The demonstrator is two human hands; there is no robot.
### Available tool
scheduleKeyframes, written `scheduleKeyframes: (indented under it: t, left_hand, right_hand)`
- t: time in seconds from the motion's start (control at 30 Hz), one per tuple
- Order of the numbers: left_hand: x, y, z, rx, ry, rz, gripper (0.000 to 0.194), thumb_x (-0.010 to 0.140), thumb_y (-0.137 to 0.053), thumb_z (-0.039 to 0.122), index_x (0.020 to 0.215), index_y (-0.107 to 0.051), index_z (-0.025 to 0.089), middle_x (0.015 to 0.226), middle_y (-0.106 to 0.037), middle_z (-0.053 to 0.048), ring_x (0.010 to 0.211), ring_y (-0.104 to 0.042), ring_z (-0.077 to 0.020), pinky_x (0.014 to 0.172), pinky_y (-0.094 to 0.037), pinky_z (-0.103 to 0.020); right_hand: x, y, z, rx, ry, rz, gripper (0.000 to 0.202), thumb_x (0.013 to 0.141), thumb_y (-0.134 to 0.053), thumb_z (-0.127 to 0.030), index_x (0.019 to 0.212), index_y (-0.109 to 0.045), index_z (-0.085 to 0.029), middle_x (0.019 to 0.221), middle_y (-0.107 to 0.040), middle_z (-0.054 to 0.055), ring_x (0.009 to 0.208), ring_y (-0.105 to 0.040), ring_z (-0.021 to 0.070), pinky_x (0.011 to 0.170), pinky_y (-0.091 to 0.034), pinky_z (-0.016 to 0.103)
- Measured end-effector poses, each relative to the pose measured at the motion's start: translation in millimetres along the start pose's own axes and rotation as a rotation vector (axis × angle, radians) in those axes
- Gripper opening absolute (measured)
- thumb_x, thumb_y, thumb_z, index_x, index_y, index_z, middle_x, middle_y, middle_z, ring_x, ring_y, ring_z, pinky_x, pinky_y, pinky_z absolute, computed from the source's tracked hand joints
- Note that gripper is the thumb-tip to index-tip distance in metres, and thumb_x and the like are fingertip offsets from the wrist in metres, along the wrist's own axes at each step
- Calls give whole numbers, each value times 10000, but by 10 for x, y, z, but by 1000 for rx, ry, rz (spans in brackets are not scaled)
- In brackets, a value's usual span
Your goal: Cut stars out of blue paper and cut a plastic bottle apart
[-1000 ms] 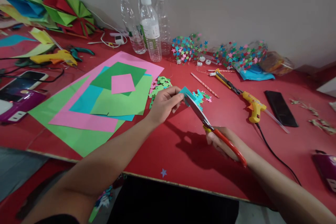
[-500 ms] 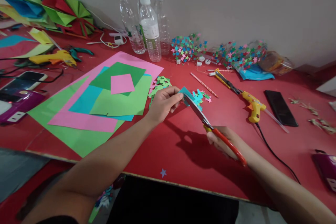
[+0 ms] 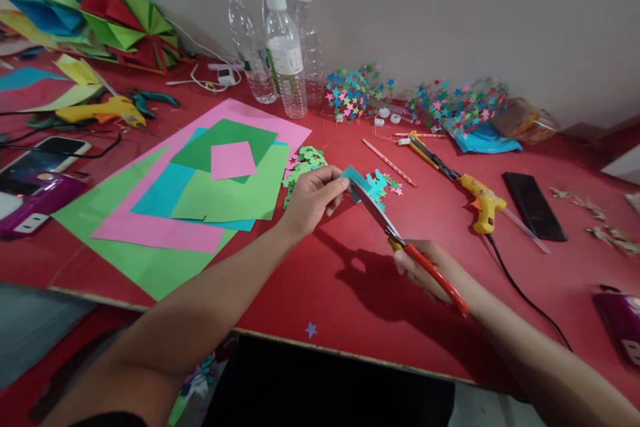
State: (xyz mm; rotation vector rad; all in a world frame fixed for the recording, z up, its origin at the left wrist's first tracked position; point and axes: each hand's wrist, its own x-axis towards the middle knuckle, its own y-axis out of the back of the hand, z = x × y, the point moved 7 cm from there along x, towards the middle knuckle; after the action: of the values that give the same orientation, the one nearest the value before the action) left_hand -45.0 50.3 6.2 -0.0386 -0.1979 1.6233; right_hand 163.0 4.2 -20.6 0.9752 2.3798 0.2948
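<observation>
Between the thumb and fingers of my left hand (image 3: pixel 316 199) is a small blue paper piece (image 3: pixel 352 180). My right hand (image 3: pixel 430 270) grips the scissors (image 3: pixel 434 275), which have red handles, and their long blades lie across the blue paper. Just behind the paper is a small pile of cut blue scraps (image 3: pixel 381 184) with some stars. Green paper cut-outs (image 3: pixel 306 159) lie beside my left hand. Stacked coloured sheets (image 3: pixel 230 197) in green, pink and blue spread out to the left, with a small pink square (image 3: pixel 233 160) on top.
Plastic bottles (image 3: pixel 287 60) stand near the wall. To the right are star garlands (image 3: pixel 457 103), a yellow glue gun (image 3: pixel 483 200) with a cord and a black phone (image 3: pixel 535 205). Another glue gun (image 3: pixel 103 110) lies at left. A star (image 3: pixel 311 329) sits near the table's front edge.
</observation>
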Motion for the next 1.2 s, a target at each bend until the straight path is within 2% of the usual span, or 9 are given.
scheduleKeyframes:
  t: [0.23,0.37,0.63,0.83,0.97,1.2]
  left_hand:
    - [-38,-43,-21,-13,-10,-40,235,826,-615,312,629,-599,185,476,-520,37,393,-439,-50,372,-345,-174]
    - [-62,-83,-37,-31,11,-36,260,823,-620,329,611,-592,182,473,-523,33,387,-449,-52,376,-355,-180]
    - [-90,-162,-72,-75,63,-53,249,803,-630,347,626,-613,173,489,-518,38,404,-447,-48,373,-357,-168]
    - [-96,-170,-79,-86,60,-60,249,809,-635,347,633,-627,171,500,-519,39,408,-452,-46,375,-361,-166]
    - [-93,-178,-79,-102,54,-75,240,816,-639,339,642,-646,174,512,-525,38,410,-458,-43,375,-363,-164]
    - [-86,-178,-52,-147,58,-86,206,804,-644,301,642,-664,175,481,-519,39,406,-448,-45,367,-359,-156]
  right_hand:
    - [-2,-41,10,105,-16,18,660,788,-412,-850,708,-484,-199,439,-361,-84,331,-348,68,348,-298,212]
    - [-25,-81,-15,179,-31,-7,627,807,-448,-816,747,-496,-193,464,-373,-91,329,-366,61,342,-305,192]
    - [-26,-105,-30,186,16,-1,635,836,-414,-804,750,-511,-182,459,-399,-81,354,-380,64,386,-331,204]
    - [-39,-98,-19,191,-102,50,679,757,-419,-870,714,-493,-197,428,-373,-91,314,-351,60,346,-296,196]
    - [-46,-97,-20,175,-125,64,660,748,-434,-863,674,-476,-208,426,-378,-84,318,-360,65,336,-288,198]
    - [-24,-49,-32,108,-55,80,626,786,-441,-828,653,-465,-216,430,-392,-68,335,-345,69,344,-266,215]
